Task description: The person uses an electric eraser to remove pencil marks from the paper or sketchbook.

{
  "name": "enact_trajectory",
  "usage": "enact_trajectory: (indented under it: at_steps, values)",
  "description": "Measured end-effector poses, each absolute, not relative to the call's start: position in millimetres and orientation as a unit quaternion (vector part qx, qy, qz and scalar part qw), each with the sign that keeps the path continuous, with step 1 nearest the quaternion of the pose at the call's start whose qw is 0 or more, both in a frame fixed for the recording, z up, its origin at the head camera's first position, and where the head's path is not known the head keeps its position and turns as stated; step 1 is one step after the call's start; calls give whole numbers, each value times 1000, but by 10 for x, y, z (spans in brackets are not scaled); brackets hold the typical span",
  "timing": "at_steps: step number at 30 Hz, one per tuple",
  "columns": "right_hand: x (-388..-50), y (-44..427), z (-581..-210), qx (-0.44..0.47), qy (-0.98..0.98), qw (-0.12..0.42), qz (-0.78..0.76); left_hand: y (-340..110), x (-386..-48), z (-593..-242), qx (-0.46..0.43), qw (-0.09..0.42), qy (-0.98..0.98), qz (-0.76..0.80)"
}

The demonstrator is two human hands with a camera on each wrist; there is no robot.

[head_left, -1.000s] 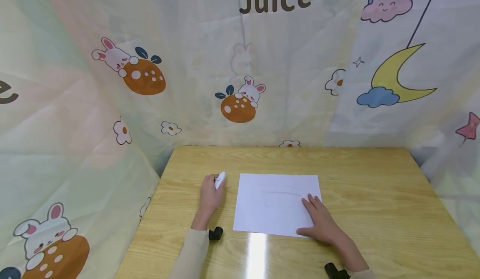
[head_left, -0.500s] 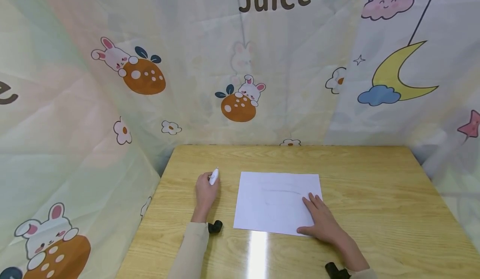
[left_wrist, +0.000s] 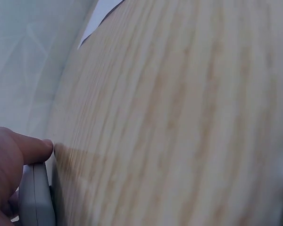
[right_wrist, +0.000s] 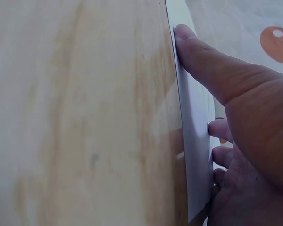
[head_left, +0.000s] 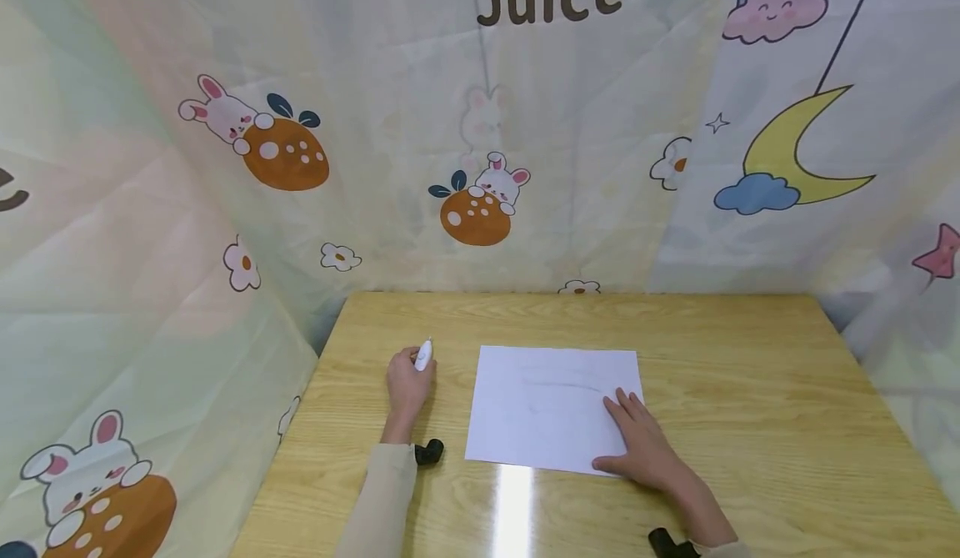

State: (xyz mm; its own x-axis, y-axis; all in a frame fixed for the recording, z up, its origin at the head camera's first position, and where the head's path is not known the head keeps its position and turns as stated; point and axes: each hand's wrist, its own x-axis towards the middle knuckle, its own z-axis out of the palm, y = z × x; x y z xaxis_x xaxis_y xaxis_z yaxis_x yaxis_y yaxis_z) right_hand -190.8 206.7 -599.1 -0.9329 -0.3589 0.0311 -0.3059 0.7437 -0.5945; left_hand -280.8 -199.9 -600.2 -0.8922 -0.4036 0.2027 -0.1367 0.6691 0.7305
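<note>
My left hand grips a small white pen-like tool with a thin tip pointing away from me, left of the paper. Close up in the left wrist view, the tool's casing is pale and smooth with a seam; its exact kind is unclear. A white sheet of paper lies flat with a few faint grey lines on it. Across its lower right edge rests my right hand, fingers spread. In the right wrist view the thumb lies straight over the paper's near edge.
The sheet lies on a wooden table. Cloth with printed rabbits and fruit hangs behind and at the sides. A black wrist mount sits by the left cuff, and another by the right.
My left hand has moved a little left, away from the paper, with the white tool in it. The right hand and the sheet have stayed in place.
</note>
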Motion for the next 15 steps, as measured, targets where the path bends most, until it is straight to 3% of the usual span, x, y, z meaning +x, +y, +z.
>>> enact_trajectory:
  at_steps: [15]
  values:
    - [-1902,2046,-6066,-179,933,37,-309,-2031,-2751,-6006,143,145,-905,-375]
